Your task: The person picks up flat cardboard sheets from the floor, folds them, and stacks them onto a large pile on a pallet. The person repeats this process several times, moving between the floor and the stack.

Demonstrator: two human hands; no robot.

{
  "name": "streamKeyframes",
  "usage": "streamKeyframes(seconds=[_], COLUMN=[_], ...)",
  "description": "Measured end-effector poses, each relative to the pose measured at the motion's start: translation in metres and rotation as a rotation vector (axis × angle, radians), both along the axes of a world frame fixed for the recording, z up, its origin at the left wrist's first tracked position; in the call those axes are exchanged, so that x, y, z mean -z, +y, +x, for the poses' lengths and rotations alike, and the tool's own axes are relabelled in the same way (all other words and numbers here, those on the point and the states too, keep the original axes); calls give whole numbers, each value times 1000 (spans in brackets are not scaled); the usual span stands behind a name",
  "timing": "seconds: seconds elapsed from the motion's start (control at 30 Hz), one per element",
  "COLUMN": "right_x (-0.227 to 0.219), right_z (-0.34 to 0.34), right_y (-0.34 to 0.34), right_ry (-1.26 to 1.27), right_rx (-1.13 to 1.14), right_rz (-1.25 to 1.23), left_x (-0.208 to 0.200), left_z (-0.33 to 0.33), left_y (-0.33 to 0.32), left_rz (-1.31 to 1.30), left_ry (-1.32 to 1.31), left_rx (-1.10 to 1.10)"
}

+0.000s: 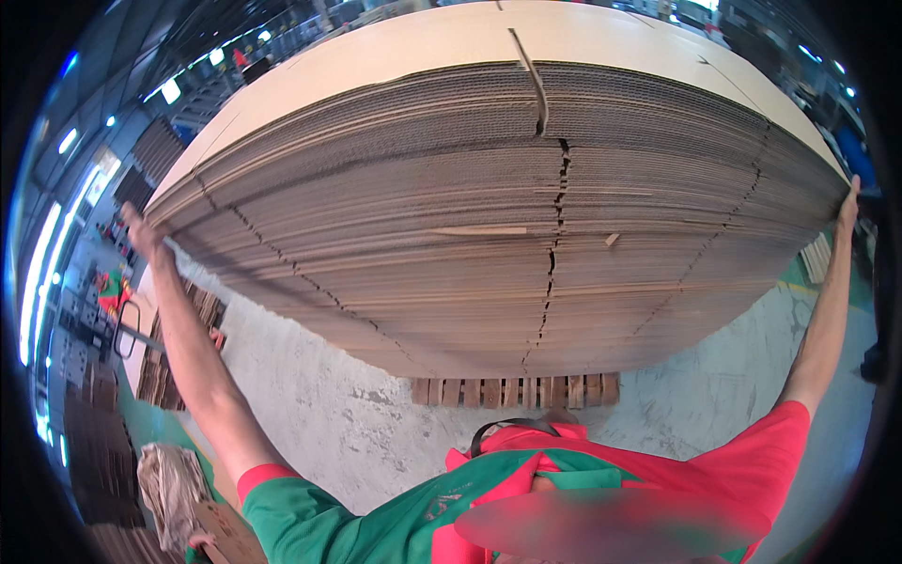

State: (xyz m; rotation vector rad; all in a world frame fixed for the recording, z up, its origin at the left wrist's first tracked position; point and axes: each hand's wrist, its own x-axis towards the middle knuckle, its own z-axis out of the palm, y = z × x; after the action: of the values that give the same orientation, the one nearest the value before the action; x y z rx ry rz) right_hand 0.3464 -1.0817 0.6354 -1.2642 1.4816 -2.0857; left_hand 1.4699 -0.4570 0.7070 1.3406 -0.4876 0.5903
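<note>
Cardboard stack (423, 179) between fingers of left hand (145, 237) and right hand (847, 212); spread or together, cannot tell. Probably best: even inward palm pressure, edges flush.

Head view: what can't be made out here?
- Stack, back side: head view, hidden by its own front.
- Pallet, most of it: head view, covered by the stack.
- Left hand, finger contact: head view, blurred.
- Right hand, palm: head view, turned away, hidden by the hand itself.

Brown cardboard sheets (423, 179) lie flat, stacked high on a wooden pallet (451, 391).
</note>
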Motion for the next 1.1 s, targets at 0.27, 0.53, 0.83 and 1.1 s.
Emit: streamKeyframes(seconds=[0.27,0.53,0.83,1.1], right_x=[-1,0,-27,-13], right_z=[-1,29,22,13], right_y=[2,22,17,12], right_ry=[-32,-249,-84,-57], right_rx=[81,53,-42,327], right_rz=[71,-8,-88,-84], left_x=[28,46,25,40], left_z=[32,27,-3,30], left_y=[-1,-3,-3,8], left_rz=[-71,98,41,65], left_ry=[19,-287,-92,-94], left_rx=[195,75,462,350])
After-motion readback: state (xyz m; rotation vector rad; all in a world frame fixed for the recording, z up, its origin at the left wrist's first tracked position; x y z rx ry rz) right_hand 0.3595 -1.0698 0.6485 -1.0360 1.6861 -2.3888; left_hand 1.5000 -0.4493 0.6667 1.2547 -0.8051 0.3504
